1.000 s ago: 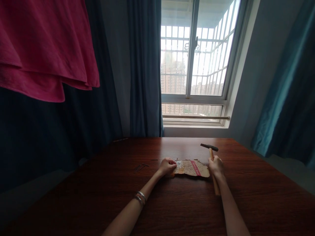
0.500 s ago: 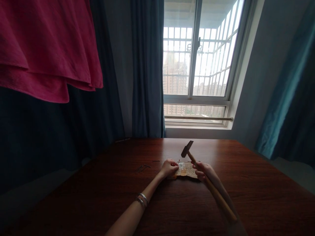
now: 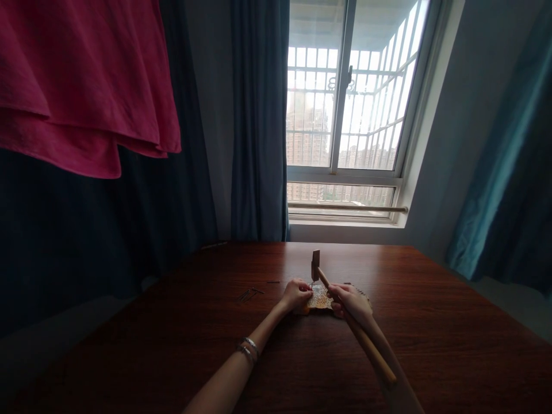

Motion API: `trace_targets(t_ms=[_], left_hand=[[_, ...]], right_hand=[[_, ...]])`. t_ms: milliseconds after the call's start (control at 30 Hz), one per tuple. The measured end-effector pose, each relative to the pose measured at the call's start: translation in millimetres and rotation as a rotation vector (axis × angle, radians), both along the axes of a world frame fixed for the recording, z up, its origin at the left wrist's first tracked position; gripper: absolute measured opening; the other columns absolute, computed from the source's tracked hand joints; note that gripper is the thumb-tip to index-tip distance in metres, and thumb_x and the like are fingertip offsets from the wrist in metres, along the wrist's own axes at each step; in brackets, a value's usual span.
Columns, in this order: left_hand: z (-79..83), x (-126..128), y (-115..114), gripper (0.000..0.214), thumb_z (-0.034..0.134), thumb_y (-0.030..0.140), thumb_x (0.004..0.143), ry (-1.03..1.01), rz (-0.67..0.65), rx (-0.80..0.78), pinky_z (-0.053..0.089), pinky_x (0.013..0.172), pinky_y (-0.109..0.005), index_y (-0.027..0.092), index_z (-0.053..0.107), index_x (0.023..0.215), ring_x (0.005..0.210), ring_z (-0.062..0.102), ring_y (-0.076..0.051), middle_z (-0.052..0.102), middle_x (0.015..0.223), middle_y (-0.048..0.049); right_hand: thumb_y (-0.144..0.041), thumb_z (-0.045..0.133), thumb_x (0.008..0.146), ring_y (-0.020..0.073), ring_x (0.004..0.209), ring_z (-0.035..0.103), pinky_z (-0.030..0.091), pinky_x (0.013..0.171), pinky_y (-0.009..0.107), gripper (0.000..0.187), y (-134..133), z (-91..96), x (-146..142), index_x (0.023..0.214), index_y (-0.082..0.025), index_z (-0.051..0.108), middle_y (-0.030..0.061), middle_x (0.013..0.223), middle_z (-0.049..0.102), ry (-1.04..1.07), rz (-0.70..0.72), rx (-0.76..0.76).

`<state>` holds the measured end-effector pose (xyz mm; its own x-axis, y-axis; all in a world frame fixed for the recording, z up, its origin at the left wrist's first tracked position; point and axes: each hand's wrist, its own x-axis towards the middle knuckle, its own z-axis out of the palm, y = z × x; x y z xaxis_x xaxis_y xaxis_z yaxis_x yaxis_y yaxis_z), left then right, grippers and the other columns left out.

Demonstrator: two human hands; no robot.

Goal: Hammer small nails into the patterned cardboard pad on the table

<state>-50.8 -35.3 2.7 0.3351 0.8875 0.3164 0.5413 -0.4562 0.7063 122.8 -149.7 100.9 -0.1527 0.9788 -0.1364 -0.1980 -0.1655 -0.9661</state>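
Note:
My right hand (image 3: 350,302) is wrapped round the wooden handle of a hammer (image 3: 373,348). The hammer's dark head is low over the left part of a light board dotted with many small holes (image 3: 319,298), which lies on the table. Beside that head, my left hand (image 3: 297,295) rests at the board's left end, fingers pinched on a thin upright nail (image 3: 313,284). Whether head and nail touch, I cannot tell. My right hand hides much of the board's right side. Several loose nails (image 3: 250,294) lie left of my left hand.
The brown wooden table (image 3: 207,345) reaches back to the wall under a barred window (image 3: 340,115). One more thin nail (image 3: 273,282) lies behind the loose ones. Dark blue curtains (image 3: 259,126) hang at the sides, and a pink cloth (image 3: 86,86) hangs at upper left.
My right hand has moved left with the hammer, and its head has come down and left over the nail. My left hand stays in place.

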Motion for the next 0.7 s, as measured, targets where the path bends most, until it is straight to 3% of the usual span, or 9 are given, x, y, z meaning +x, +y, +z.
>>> trace_targets(t_ms=[267, 433, 567, 700], left_hand=[[-0.9, -0.4, -0.5, 0.017, 0.063, 0.029, 0.069, 0.01, -0.019, 0.036, 0.038, 0.061, -0.021, 0.015, 0.073, 0.069, 0.068, 0.055, -0.013, 0.064, 0.071, -0.0015], [0.7, -0.5, -1.8, 0.017, 0.064, 0.029, 0.068, 0.0, -0.008, 0.045, 0.038, 0.061, -0.021, 0.015, 0.073, 0.071, 0.068, 0.055, -0.013, 0.063, 0.07, -0.0015], [3.3, -0.3, -3.5, 0.017, 0.064, 0.03, 0.067, 0.018, 0.01, 0.009, 0.039, 0.061, -0.021, 0.015, 0.073, 0.07, 0.068, 0.055, -0.013, 0.063, 0.07, -0.0012], [5.0, -0.1, -4.9, 0.016, 0.064, 0.029, 0.067, 0.014, 0.019, 0.018, 0.039, 0.063, -0.021, 0.015, 0.073, 0.069, 0.069, 0.055, -0.014, 0.064, 0.071, -0.0017]], right_hand=[[-0.039, 0.067, 0.061, 0.0042, 0.037, 0.038, 0.025, 0.035, 0.019, 0.025, -7.1, 8.8, -4.7, 0.065, -0.018, 0.052, -0.0038, 0.058, 0.052, -0.005, 0.009, -0.003], [-0.042, 0.065, 0.062, 0.0049, 0.037, 0.039, 0.025, 0.035, 0.02, 0.027, -7.7, 4.2, -7.5, 0.069, -0.017, 0.055, -0.003, 0.063, 0.055, 0.001, -0.019, 0.044], [-0.04, 0.063, 0.062, 0.0048, 0.036, 0.038, 0.026, 0.035, 0.02, 0.025, -6.3, 2.4, -7.4, 0.069, -0.018, 0.056, -0.0034, 0.06, 0.054, -0.031, -0.06, -0.018], [-0.041, 0.065, 0.062, 0.0032, 0.036, 0.035, 0.023, 0.034, 0.019, 0.027, -7.5, 7.9, -6.4, 0.067, -0.016, 0.055, -0.0024, 0.058, 0.054, 0.036, -0.021, 0.005]])
